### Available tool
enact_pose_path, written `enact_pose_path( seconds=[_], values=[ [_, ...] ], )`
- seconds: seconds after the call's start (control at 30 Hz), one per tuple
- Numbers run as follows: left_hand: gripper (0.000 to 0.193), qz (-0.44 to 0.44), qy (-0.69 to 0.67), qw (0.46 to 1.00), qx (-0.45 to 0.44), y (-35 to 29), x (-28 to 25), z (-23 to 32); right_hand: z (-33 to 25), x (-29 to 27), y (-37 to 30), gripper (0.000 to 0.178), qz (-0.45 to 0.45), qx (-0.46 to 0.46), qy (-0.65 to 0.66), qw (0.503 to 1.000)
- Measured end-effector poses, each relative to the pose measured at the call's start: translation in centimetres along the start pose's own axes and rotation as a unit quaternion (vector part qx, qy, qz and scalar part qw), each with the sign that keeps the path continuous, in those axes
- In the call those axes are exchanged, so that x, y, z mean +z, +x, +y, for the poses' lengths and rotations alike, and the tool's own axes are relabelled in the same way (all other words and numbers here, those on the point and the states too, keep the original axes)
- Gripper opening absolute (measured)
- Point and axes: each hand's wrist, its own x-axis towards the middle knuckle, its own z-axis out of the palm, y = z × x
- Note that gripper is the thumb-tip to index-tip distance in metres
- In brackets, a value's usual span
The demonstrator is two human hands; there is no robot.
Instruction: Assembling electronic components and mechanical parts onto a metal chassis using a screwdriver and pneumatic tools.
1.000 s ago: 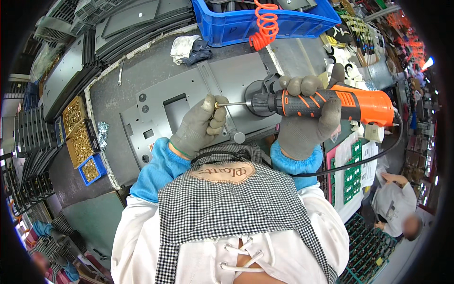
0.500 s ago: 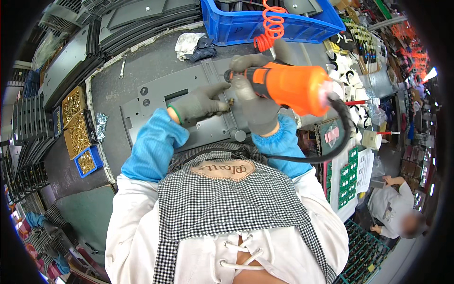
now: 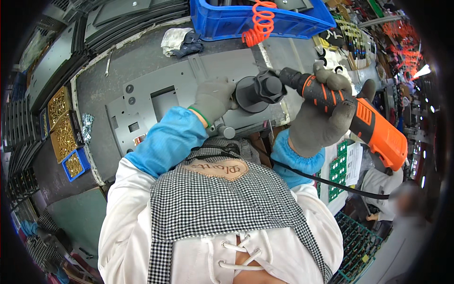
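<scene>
The grey metal panel [image 3: 187, 83] lies flat in front of the person, its near edge by the apron. Dark worktop [image 3: 90, 90] shows past its far edge at twelve o'clock and its short edge at nine, giving room to shift. The panel is matt, with a large rectangular cutout, a smaller square one, and two dark round fittings toward ten. On its right half stands a black lobed knob on a round base [image 3: 257, 92].

The gloved left hand [image 3: 213, 99] is half curled at the base's nine o'clock side; I cannot tell whether it grips. The gloved right hand [image 3: 317, 125] wraps tightly around an orange-and-black power driver [image 3: 366, 118], its nose pointing toward ten, just beside the knob.

Farther out: a bundled cloth [image 3: 182, 42] and blue bin [image 3: 227, 28] around twelve, a spanner [image 3: 108, 64] toward ten, brass fasteners [image 3: 64, 135] at nine, green circuit boards [image 3: 337, 163] at four.
</scene>
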Motion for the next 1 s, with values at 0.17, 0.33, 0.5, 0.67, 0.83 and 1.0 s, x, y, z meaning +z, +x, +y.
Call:
enact_pose_path(
  seconds=[0.17,0.33,0.5,0.67,0.83,1.0],
  values=[
    [0.028,0.018,-0.009,1.000,0.012,0.6,1.2,-0.8,-0.2,-1.9,-1.1,0.074,0.041,0.024,0.022,0.999],
    [0.024,0.097,-0.294,0.944,-0.112,-1.5,0.0,-2.6,0.1,-1.8,-0.6,0.070,0.006,0.008,0.122,0.993],
    [0.031,0.022,-0.888,0.421,-0.185,-4.5,-1.8,-5.2,0.3,1.3,-1.5,0.073,-0.035,0.108,0.159,0.981],
    [0.032,0.010,-0.910,0.387,-0.152,-6.4,-2.1,-4.4,2.3,3.0,-2.9,0.078,-0.105,0.146,0.143,0.973],
    [0.037,0.032,-0.882,0.453,-0.121,-6.6,-1.5,-5.0,2.3,3.8,-3.1,0.074,-0.088,0.168,0.119,0.975],
    [0.035,0.075,-0.844,0.518,-0.119,-6.0,-0.9,-4.7,2.8,4.3,-2.9,0.074,-0.007,0.202,0.091,0.975]
  ],
)
